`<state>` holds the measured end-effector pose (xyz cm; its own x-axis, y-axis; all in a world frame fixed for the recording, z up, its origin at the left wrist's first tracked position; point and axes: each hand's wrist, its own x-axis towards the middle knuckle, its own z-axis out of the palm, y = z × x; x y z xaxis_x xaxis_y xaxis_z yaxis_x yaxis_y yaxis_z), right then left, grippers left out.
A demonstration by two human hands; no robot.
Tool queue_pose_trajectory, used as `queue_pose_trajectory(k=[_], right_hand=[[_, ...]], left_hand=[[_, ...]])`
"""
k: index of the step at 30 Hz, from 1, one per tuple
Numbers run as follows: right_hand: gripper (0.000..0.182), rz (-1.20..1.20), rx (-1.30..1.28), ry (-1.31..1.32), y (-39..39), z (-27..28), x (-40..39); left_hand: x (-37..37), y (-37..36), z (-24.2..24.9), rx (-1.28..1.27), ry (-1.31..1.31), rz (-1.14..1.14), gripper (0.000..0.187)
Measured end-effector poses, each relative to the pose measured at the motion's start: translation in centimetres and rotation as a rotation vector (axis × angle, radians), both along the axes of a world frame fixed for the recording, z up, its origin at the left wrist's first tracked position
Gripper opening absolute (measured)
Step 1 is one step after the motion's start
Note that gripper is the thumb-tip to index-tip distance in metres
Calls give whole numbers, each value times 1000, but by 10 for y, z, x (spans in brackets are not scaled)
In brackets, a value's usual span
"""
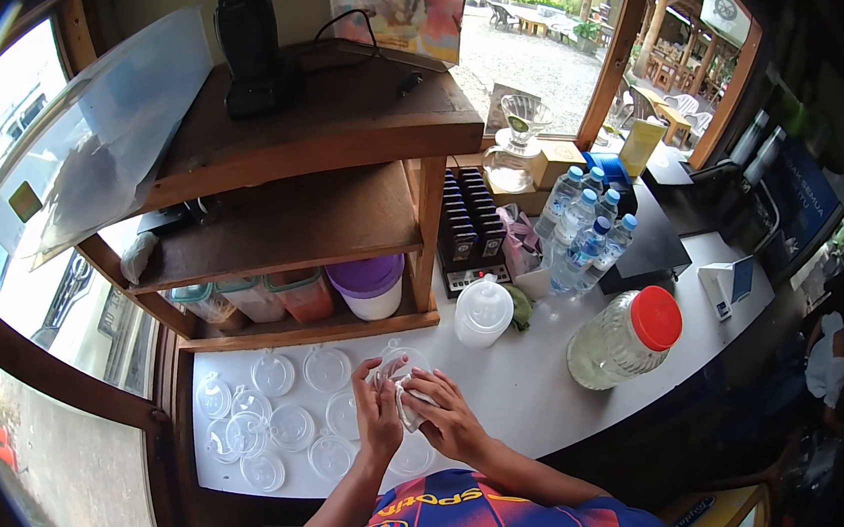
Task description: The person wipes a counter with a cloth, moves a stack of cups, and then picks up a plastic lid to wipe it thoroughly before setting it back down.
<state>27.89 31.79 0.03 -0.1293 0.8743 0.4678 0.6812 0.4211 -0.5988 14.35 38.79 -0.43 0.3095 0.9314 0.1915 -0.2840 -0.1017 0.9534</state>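
Observation:
My left hand (379,415) is closed on a clear plastic lid (393,365), which is hard to make out against the white counter. My right hand (449,416) is wrapped round a crumpled white cloth (412,409) and presses it up to the lid, so the two hands nearly meet. Several round clear lids with small tabs lie spread over the counter to the left, among them one lid (291,428) and another lid (273,374). Some lids overlap, and a few are partly hidden under my hands and forearms.
A white lidded tub (484,311) stands beyond my hands. To the right is a big glass jar (608,345) with a red lid, and behind it several water bottles (576,227). A wooden shelf (306,329) borders the counter (520,403) at the back left.

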Motion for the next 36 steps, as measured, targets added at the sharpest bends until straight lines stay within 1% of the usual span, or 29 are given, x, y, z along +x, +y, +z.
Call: queue_pose_trajectory(k=[12,20,24,26,29,32,33,34,35,36], right_hand=[[61,-7,-26,49,0,0,-2],[60,9,-33,8,0,-1,-1],[60,-22,-4,-70,1,2,-6],[61,-89,-22,-68,3,4,-7],[62,-128,-2,-38,4,1,-2],[63,-126,3,-38,-2,2,-1],[63,-117,-2,-58,-5,0,0],[62,-108,-7,-80,-7,1,3],[62,-77,-6,-99,-11,6,6],[62,-97,0,-103,-13,3,10]], left_hand=[[1,3,-6,-25,-2,-23,33],[-1,1,-1,-31,-18,-16,33],[-6,0,-4,-57,15,-9,33],[-6,0,-3,-68,21,-19,33],[-5,-8,-5,-99,165,-72,33],[2,-8,-18,4,125,-10,33],[2,-8,-14,-21,49,-29,35],[4,-10,-1,-42,-45,-30,37],[3,-8,0,-3,-45,-8,37],[1,-6,-1,34,-46,16,37]])
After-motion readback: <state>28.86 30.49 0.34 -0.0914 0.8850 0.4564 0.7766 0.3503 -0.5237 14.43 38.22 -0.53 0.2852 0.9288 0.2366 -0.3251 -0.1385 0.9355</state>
